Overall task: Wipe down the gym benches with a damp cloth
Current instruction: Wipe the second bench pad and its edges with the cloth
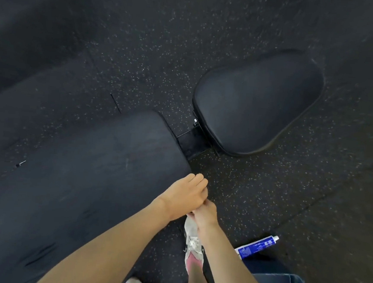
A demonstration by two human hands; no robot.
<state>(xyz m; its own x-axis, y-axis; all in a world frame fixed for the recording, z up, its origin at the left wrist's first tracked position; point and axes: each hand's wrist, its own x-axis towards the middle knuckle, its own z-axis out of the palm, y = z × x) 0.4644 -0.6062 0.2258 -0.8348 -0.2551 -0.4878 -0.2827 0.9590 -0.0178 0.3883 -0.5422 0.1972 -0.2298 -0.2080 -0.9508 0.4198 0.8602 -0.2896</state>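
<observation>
Matte black padded bench (83,177), faintly scuffed, perhaps creased.

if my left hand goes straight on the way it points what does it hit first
Probably the seat pad: the left hand points up and right, over a strip of floor toward its near edge. Depth is unclear, so it may pass above.
</observation>
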